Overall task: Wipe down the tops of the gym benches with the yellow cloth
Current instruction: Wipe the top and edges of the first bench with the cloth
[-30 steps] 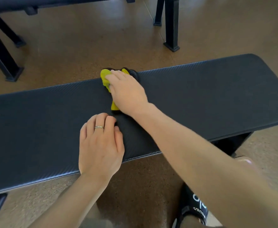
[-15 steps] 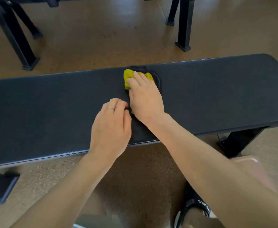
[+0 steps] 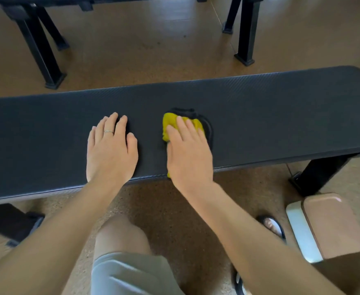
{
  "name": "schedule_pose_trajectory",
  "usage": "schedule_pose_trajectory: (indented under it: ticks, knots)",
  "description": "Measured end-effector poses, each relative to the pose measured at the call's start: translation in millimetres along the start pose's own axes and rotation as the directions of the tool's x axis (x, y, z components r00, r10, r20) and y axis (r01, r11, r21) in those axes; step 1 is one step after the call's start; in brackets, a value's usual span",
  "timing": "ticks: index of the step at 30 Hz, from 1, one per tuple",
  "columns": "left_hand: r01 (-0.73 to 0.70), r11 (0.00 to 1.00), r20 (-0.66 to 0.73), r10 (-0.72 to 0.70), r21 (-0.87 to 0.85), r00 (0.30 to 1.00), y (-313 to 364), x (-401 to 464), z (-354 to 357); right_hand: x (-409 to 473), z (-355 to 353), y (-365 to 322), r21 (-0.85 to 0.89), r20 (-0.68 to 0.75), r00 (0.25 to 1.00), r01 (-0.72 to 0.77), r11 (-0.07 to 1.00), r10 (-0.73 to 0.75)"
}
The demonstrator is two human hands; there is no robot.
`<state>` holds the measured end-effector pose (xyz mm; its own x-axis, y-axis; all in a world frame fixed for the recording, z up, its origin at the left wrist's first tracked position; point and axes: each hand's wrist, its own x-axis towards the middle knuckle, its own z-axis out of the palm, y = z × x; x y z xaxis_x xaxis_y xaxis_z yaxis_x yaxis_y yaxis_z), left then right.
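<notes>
Cloth (image 3: 170, 124), yellow and bunched, lies under the right hand (image 3: 188, 153), whose straight fingers (image 3: 182, 126) press it flat against the surface (image 3: 281, 116); a small corner peeks out below the wrist at the near edge, and a larger fold shows past the fingertips and to their left. It looks light, soft and limp, so it will likely slide and crumple unless held down by a broad palm, and gathering it from the middle of the bunch should serve better than pinching a corner. Just beside it to the left, the left hand (image 3: 111, 150) rests open and flat on the padding, holding nothing, probably as a brace. Beyond both hands the dark textured top runs to its far edge, and farther off stand the black legs of another bench (image 3: 40, 45) on the brown floor (image 3: 142, 39).
</notes>
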<state>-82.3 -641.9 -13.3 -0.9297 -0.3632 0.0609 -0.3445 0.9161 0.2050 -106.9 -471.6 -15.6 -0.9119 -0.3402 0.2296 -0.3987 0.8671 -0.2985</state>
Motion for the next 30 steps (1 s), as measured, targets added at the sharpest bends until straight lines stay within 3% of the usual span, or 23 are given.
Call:
schedule_pose_trajectory:
  ticks: [2,5,8,11,13,16,20,22,24,27,30]
  knots:
    - [-0.006,1.000,0.008,0.006,0.007,1.000,-1.5,-2.0,0.8,-8.3,0.2,-8.3,0.030,0.019,0.994,0.105,0.994,-0.105]
    - [-0.008,1.000,0.019,0.008,0.002,1.000,-1.8,-1.2,-0.3,-8.7,-19.3,35.7,-0.009,0.002,0.988,0.157,0.988,-0.157]
    - [-0.008,1.000,0.007,0.008,0.008,1.000,-1.8,-1.7,1.0,-16.1,-37.7,84.5,-0.043,-0.041,0.999,-0.031,0.999,0.030]
    - [-0.012,1.000,-0.019,0.012,-0.009,1.000,-1.4,-1.1,4.2,-18.5,-27.7,64.9,-0.070,-0.102,0.973,-0.216,0.974,0.209]
    - [-0.018,1.000,-0.030,0.018,-0.021,0.999,-2.9,0.1,3.7,-16.4,-12.1,20.7,-0.090,-0.116,0.985,-0.138,0.986,0.128]
    - [-0.031,0.998,-0.033,0.030,-0.048,0.999,-4.9,-0.1,1.0,-27.7,5.1,-39.3,-0.001,0.002,0.998,0.061,0.998,-0.061]
    - [-0.021,0.996,-0.026,0.019,-0.086,0.999,-6.2,-2.0,-0.1,-26.3,-4.9,-3.2,-0.013,0.048,0.975,0.218,0.976,-0.217]
    - [-0.027,0.995,-0.036,0.023,-0.098,0.999,-6.9,-1.2,-0.3,-26.4,-18.0,44.1,-0.055,0.008,0.990,0.139,0.989,-0.139]
    - [-0.020,0.994,-0.049,0.014,-0.112,0.999,-7.5,-0.2,0.0,-29.3,-34.9,82.6,-0.045,-0.032,0.998,-0.057,0.997,0.055]
    - [-0.007,0.989,-0.068,-0.003,-0.148,0.998,-6.7,0.2,0.9,-30.5,-32.2,67.2,-0.036,-0.137,0.954,-0.274,0.961,0.267]
    - [0.002,0.983,-0.076,-0.016,-0.184,0.997,-6.8,-0.5,0.2,-32.3,-4.9,-6.4,-0.035,-0.132,0.982,-0.137,0.990,0.132]
